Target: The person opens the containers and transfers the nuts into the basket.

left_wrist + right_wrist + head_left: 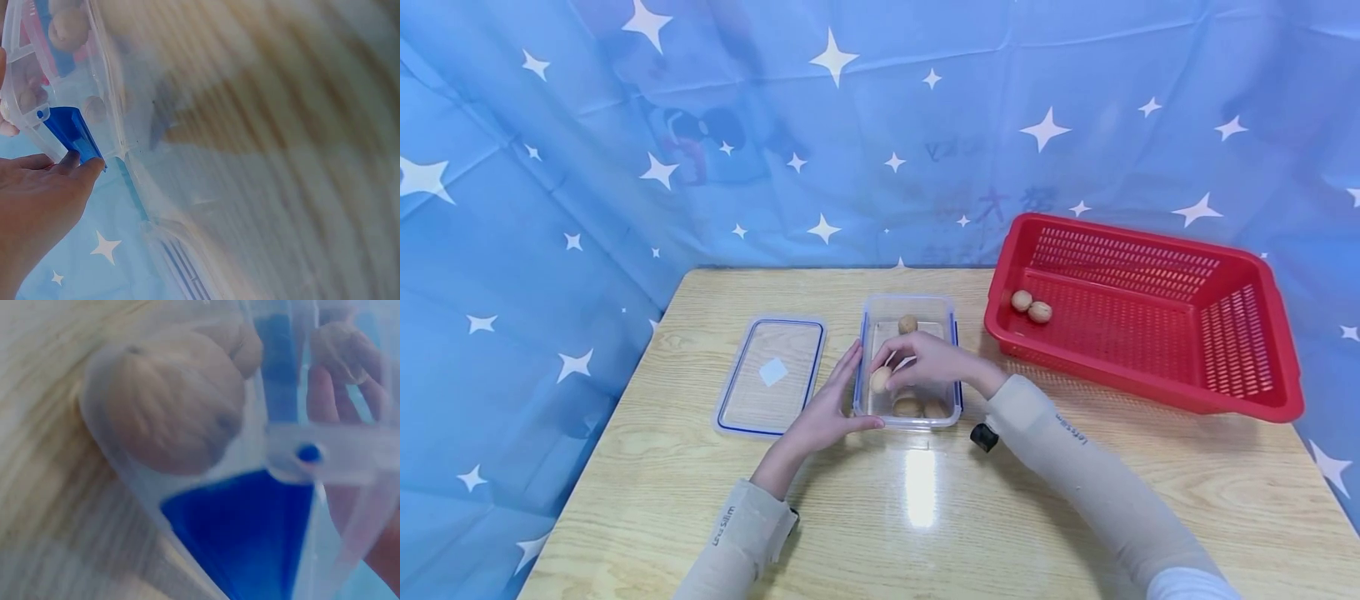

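Observation:
My right hand (pixel 928 357) reaches over the clear plastic container (pixel 910 298) and pinches a walnut (pixel 880 380) between thumb and fingers, near the left wall. Inside, one walnut (pixel 907 323) lies toward the back and more walnuts (pixel 907 407) sit at the front. The right wrist view shows a walnut (pixel 175 403) large through the clear wall, beside a blue latch (pixel 244 528). My left hand (pixel 823 412) rests against the container's left side, fingers extended and thumb at the front corner. In the left wrist view its fingertips touch a blue latch (pixel 74 132) that hangs folded out.
A clear lid (pixel 760 404) with a blue seal and a pale square label (pixel 772 372) lies left of the container. To the right stands a red perforated basket (pixel 1120 333) with two walnuts (pixel 1031 307) at its left end. A blue star-patterned cloth (pixel 880 192) hangs behind the wooden table (pixel 880 533).

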Demonstrator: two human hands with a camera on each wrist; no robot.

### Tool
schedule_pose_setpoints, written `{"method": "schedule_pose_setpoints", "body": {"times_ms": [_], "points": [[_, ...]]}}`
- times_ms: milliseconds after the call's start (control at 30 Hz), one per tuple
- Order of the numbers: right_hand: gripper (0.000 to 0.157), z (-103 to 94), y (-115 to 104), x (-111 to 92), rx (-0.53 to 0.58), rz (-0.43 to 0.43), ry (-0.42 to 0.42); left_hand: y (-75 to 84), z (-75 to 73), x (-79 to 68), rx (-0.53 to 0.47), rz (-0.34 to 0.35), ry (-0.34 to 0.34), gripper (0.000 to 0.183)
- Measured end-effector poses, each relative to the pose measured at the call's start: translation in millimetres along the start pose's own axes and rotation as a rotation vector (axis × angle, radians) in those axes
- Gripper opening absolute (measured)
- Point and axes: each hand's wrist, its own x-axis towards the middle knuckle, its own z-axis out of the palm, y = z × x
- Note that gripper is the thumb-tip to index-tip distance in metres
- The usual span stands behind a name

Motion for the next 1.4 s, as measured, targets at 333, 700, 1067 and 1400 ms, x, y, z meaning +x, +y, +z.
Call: {"method": "schedule_pose_setpoints", "body": {"times_ms": [333, 700, 1067, 1400], "points": [[0.033, -17.1, -10, -7, 0.061, -0.004, 0.049, 2.2, 0.5, -0.1, -0.006, 0.001, -0.011, 0.113], [0.032, -45.9, -22, -19, 0.03, -0.016, 0.166, 1.2, 1.6, 1.1, 0.013, -0.016, -0.004, 0.115], [0.035, -84.5, -39, -43, -0.059, 0.031, 0.31, 1.7, 1.8, -0.7, -0.002, -0.004, 0.013, 0.112], [0.034, -114.3, -48, -64, -0.099, 0.161, 0.451, 1.0, -0.5, -1.9, 0.004, 0.009, 0.018, 0.114]]}}
